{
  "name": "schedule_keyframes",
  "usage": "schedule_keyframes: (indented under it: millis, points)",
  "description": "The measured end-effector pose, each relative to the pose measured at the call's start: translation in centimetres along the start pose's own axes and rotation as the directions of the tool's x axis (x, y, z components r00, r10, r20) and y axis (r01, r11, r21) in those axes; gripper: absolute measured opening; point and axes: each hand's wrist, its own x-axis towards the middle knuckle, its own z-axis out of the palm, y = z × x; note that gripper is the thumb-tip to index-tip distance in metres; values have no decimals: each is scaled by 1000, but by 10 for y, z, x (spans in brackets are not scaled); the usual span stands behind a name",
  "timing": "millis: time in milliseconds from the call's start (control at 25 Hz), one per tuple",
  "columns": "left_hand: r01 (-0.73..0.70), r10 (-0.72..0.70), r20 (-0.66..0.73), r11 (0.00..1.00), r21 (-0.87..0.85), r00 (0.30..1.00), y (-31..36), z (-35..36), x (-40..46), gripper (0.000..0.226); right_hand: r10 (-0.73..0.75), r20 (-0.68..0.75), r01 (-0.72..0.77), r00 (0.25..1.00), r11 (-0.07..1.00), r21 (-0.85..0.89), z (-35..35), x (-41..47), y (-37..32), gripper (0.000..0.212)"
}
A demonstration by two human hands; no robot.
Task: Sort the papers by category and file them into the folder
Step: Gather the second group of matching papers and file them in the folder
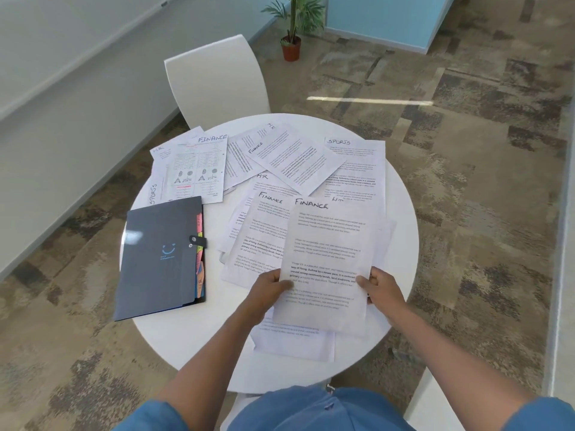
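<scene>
Meanwhile, both hands, left hand (271,286) and right hand (380,286), gripping FINANCE sheet (326,262); folder (158,259) closed, coloured tabs (199,256) inside.

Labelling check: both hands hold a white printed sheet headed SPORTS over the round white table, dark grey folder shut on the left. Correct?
One error: the heading. In the head view the white printed sheet, gripped by the left hand and the right hand, reads FINANCE, not SPORTS. The rest holds: it is over the round white table, and the dark grey folder lies shut on the left.
</scene>
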Motion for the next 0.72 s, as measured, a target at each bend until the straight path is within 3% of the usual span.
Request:
schedule_keyframes:
  millis: [360, 480, 600, 720]
  points:
    - [-107, 90, -139, 987, -117, 986, -13, -59, -16, 17, -64, 126, 65, 990, 998, -4, 59, 10, -43, 15]
    - [-107, 81, -270, 991, -84, 960, -23, -83, -18, 11, -67, 159, 77, 985, 995, -61, 90, 15, -58, 12]
    - [-85, 88, -406, 996, 26, 909, -34, -111, -20, 12, 0, 84, 10, 996, 993, -115, 120, 25, -71, 17]
    - [-63, 60, -477, 998, 9, 877, -45, -141, -22, 17, 97, -76, -107, 992, 982, -156, 138, 41, -74, 16]
